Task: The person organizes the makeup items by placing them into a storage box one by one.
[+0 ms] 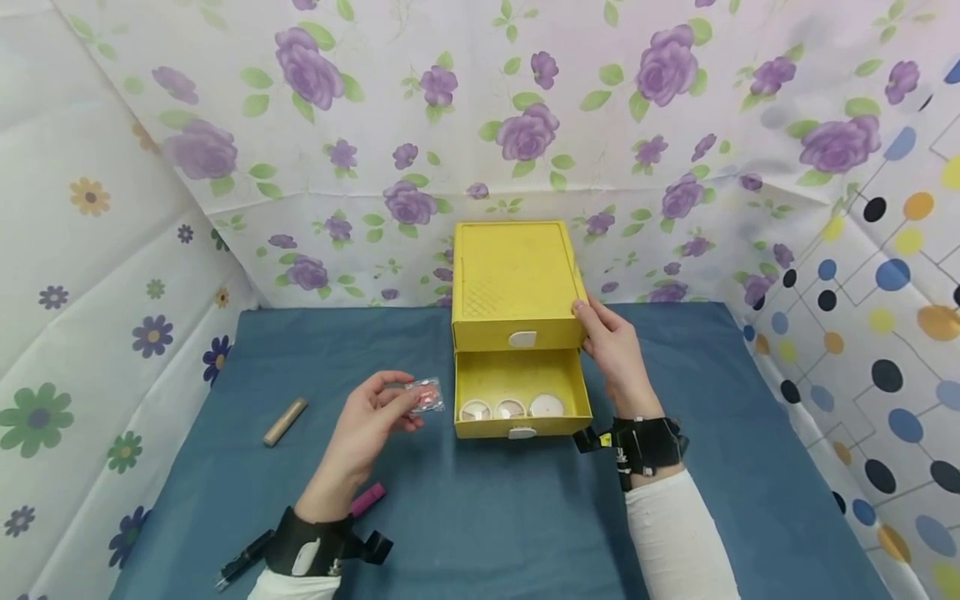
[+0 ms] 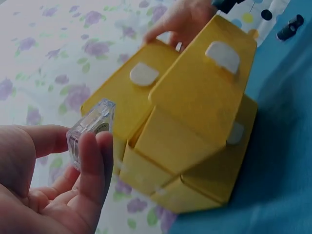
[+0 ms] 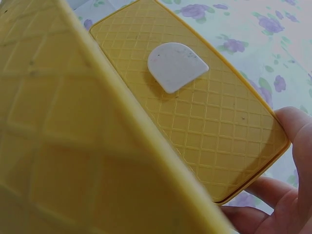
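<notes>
A small clear plastic case (image 1: 425,395) with a reddish face is pinched between the thumb and fingers of my left hand (image 1: 378,414). In the left wrist view, the clear case (image 2: 92,127) shows a printed round label. This hand is just left of a yellow drawer box (image 1: 517,271). One drawer (image 1: 525,375) is pulled out, with white round pieces (image 1: 510,408) along its front wall. My right hand (image 1: 617,354) grips the box's upper right front corner, thumb on top. The top drawer front (image 3: 219,112), with its white knob (image 3: 175,67), is pushed in.
On the blue cloth (image 1: 510,533) at left lie a tan cylinder (image 1: 285,421), a magenta tube (image 1: 367,498) partly behind the left wrist strap, and a black pen-like stick (image 1: 246,558). A flowered curtain (image 1: 337,192) stands right behind the box.
</notes>
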{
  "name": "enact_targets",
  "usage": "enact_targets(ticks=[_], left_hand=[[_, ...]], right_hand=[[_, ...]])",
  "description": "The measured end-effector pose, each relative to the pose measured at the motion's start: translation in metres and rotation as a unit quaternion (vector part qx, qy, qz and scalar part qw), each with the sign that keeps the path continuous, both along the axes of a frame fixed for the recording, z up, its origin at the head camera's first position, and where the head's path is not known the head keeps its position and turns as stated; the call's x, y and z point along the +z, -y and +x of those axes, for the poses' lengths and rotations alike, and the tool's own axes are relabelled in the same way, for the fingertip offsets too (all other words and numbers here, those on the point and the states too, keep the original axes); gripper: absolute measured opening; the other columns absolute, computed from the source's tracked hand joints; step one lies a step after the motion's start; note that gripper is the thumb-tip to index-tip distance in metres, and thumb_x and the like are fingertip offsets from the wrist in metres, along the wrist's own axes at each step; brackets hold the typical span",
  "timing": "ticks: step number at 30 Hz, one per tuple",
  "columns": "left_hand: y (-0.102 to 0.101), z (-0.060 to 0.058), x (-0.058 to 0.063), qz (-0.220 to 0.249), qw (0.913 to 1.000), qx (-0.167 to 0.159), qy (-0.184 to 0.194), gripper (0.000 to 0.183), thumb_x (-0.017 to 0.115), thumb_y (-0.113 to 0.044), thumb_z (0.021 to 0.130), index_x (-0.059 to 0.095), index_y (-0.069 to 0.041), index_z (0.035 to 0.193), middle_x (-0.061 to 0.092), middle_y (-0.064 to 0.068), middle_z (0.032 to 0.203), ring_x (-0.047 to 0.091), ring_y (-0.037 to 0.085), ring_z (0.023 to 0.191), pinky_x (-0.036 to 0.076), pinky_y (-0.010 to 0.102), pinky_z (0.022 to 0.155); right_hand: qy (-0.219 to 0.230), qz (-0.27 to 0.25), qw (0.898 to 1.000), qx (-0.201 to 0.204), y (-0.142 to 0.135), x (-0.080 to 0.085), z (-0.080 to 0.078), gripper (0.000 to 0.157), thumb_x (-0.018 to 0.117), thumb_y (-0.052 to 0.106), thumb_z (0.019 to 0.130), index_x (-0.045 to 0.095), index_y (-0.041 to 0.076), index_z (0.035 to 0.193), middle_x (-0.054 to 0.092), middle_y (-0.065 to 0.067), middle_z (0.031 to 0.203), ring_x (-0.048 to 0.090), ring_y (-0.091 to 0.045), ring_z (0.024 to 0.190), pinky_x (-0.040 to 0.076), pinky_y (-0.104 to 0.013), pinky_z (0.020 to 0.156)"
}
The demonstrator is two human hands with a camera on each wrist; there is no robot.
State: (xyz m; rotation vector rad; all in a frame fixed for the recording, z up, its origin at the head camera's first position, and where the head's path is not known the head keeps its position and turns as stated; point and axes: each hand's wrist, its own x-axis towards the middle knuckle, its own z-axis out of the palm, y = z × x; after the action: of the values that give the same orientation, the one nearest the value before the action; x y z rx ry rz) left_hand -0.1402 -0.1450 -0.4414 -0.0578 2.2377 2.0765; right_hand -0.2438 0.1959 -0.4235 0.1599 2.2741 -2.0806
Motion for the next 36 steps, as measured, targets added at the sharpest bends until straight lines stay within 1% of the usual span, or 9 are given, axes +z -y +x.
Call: enact_targets(ticks=[3,5,9,15,19,23,29,32,36], left_hand=[[-0.012,-0.002,0.008,-0.022,0.9996,-0.009,-0.012,0.038,0.07,-0.03,0.095,0.057,-0.007,0.123,0.069,0.017,0.094,0.063,0.027,0.069,0.055,0.028,0.056],[-0.021,-0.004,0.012,-0.033,0.9992,-0.017,-0.017,0.036,0.071,-0.032,0.094,0.059,-0.01,0.12,0.068,0.018,0.091,0.061,0.028,0.066,0.049,0.028,0.051],[-0.039,-0.01,0.017,-0.039,0.9978,-0.04,-0.036,0.032,0.073,-0.031,0.092,0.061,-0.013,0.115,0.068,0.018,0.088,0.06,0.031,0.064,0.044,0.027,0.048],[-0.063,-0.021,0.019,-0.041,0.9936,-0.08,-0.068,0.026,0.073,-0.021,0.092,0.06,-0.009,0.112,0.071,0.017,0.087,0.064,0.032,0.066,0.057,0.03,0.056],[-0.074,-0.027,0.016,-0.091,0.9886,-0.093,-0.077,0.023,0.073,-0.018,0.092,0.06,-0.008,0.109,0.071,0.008,0.085,0.067,0.025,0.065,0.061,0.033,0.058],[-0.084,-0.034,0.013,-0.182,0.9729,-0.095,-0.106,0.021,0.073,-0.021,0.093,0.064,-0.01,0.107,0.069,0.001,0.083,0.067,0.017,0.062,0.059,0.03,0.052],[-0.099,-0.044,0.006,-0.302,0.9353,-0.088,-0.163,0.023,0.07,-0.02,0.094,0.072,-0.008,0.114,0.068,-0.001,0.086,0.059,0.009,0.058,0.051,0.025,0.045],[-0.104,-0.047,0.003,-0.336,0.9188,-0.081,-0.19,0.021,0.069,-0.017,0.095,0.074,-0.007,0.113,0.068,-0.001,0.082,0.055,0.007,0.057,0.045,0.022,0.044],[-0.11,-0.052,0.001,-0.365,0.903,-0.07,-0.216,0.009,0.068,-0.015,0.095,0.075,-0.009,0.094,0.06,-0.001,0.065,0.05,0.01,0.051,0.034,0.021,0.043]], right_hand=[[0.001,0.003,1.0,0.0,0.0,0.001,-0.001,0.073,0.06,0.069,0.085,0.042,0.035,0.148,0.035,-0.002,0.157,0.043,-0.019,0.133,0.041,-0.045,0.109],[0.002,0.003,1.0,0.0,0.0,0.001,-0.001,0.074,0.06,0.069,0.085,0.042,0.035,0.148,0.035,-0.002,0.157,0.043,-0.019,0.133,0.041,-0.045,0.109],[0.002,0.003,1.0,0.001,-0.001,0.0,0.0,0.074,0.06,0.068,0.085,0.042,0.035,0.148,0.034,-0.002,0.157,0.044,-0.019,0.132,0.041,-0.044,0.109],[0.008,0.0,1.0,0.002,-0.002,0.0,0.0,0.075,0.06,0.069,0.085,0.041,0.034,0.149,0.032,-0.002,0.158,0.043,-0.019,0.133,0.04,-0.043,0.11],[0.013,0.001,1.0,0.002,-0.002,-0.001,-0.001,0.075,0.06,0.07,0.085,0.041,0.035,0.149,0.033,-0.002,0.157,0.044,-0.018,0.132,0.041,-0.042,0.109],[0.009,0.002,1.0,0.001,0.0,-0.001,0.0,0.076,0.06,0.07,0.085,0.041,0.034,0.149,0.034,-0.001,0.157,0.044,-0.018,0.132,0.042,-0.042,0.108],[0.01,0.001,1.0,-0.003,0.001,-0.002,0.001,0.078,0.061,0.07,0.084,0.041,0.033,0.149,0.035,-0.001,0.157,0.045,-0.018,0.131,0.043,-0.042,0.107],[0.011,0.001,1.0,-0.005,0.002,-0.002,0.002,0.079,0.061,0.071,0.083,0.041,0.032,0.15,0.035,-0.001,0.156,0.045,-0.018,0.131,0.043,-0.042,0.107],[0.004,0.0,1.0,-0.006,0.001,-0.001,0.002,0.079,0.061,0.07,0.083,0.041,0.032,0.15,0.035,-0.001,0.157,0.045,-0.018,0.131,0.043,-0.042,0.108]])
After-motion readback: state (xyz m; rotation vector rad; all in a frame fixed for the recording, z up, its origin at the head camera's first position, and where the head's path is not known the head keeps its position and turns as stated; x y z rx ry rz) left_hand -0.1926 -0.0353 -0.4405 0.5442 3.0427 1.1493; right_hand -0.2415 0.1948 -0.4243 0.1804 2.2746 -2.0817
